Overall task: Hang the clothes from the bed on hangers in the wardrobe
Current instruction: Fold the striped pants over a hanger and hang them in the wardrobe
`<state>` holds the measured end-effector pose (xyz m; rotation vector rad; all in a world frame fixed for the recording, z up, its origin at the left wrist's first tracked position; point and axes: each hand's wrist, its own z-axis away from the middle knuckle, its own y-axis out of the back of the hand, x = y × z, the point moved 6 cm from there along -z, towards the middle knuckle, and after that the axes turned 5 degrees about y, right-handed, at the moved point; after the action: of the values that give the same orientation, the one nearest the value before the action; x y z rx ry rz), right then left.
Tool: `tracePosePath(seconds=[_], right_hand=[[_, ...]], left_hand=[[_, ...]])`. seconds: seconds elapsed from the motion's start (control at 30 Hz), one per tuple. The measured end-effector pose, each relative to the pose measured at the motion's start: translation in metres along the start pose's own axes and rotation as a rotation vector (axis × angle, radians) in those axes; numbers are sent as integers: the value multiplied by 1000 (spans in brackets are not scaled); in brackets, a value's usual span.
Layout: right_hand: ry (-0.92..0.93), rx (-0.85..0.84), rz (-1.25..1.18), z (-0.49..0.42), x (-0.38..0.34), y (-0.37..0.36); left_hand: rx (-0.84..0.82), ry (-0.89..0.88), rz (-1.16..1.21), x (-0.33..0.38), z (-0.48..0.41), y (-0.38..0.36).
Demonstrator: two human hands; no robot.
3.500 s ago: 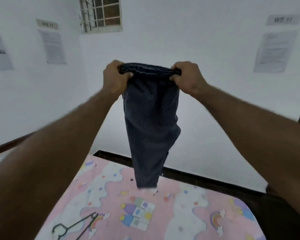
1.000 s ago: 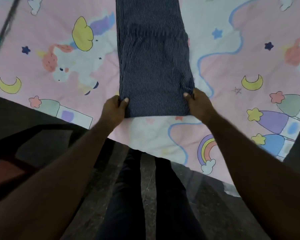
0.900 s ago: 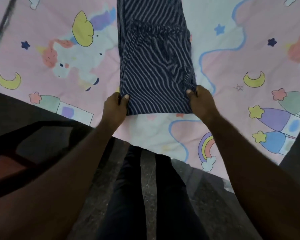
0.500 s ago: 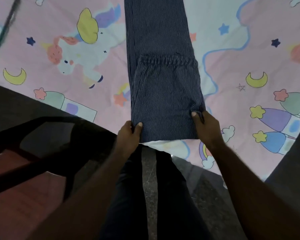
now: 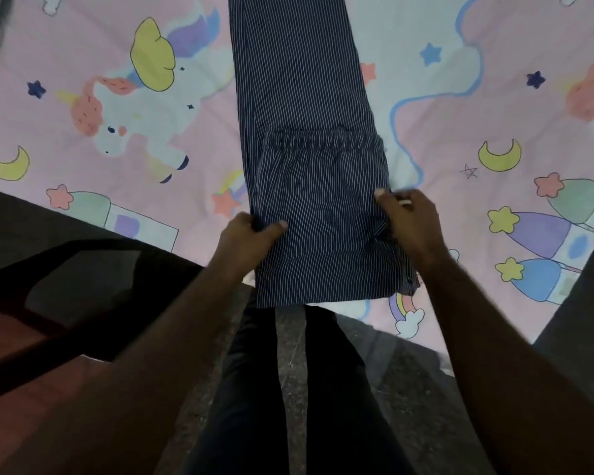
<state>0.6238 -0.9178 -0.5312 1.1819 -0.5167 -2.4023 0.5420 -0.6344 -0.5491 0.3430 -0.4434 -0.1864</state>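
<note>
Lengthwise, the striped trousers [image 5: 316, 207] lie folded at the bed's [image 5: 83, 46] near edge, pointing straight away from the person.
The left hand [image 5: 244, 241] pinches the fold's left side; the right hand [image 5: 412, 228] grips its right side, equally near.

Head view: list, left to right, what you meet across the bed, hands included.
Unicorn print → left hand → striped trousers → right hand → purple tower print.
</note>
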Motion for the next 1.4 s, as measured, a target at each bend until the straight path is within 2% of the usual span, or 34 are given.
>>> tracePosePath(seconds=[0.07,0.17,0.3,0.4,0.57,0.7,0.8,0.87,0.93,0.97,1.03,1.2,1.3,1.4], right_hand=[[19,-11,-43,-21,-14,-3],[29,-95,-116,-50,-35,-11],[52,-139,-146,-72,-50,-21],[66,-133,-139,-80,-57,-22],[86,-194,-277,-84,-78,-24],[156,-199,-384,-105,-141,-22],[275,-152,-573,-141,-206,-16],[258,-234,-638,-167,-230,-29],[142,-304,-522,-185,-217,-51],[81,-297,-450,-192,-201,-59],[51,-242,-355,-204,-184,-67],[81,-223,-348,-238,-203,-64],[130,-229,-313,-245,-227,-60],[211,-229,-318,-245,-257,-55]], left_hand=[[2,-38,123,26,-15,4],[-5,-93,169,62,-37,11],[-30,-73,316,89,-61,16],[-67,-125,288,101,-70,20],[-120,-202,290,109,-67,42],[-127,-302,411,158,-65,73],[-91,-443,537,220,-77,111],[-136,-426,509,242,-96,120],[-156,-281,398,230,-121,109],[-158,-204,375,216,-130,100],[-136,-160,394,200,-148,93],[-86,-182,343,223,-173,108],[-16,-301,215,256,-175,119],[71,-433,252,287,-170,141]])
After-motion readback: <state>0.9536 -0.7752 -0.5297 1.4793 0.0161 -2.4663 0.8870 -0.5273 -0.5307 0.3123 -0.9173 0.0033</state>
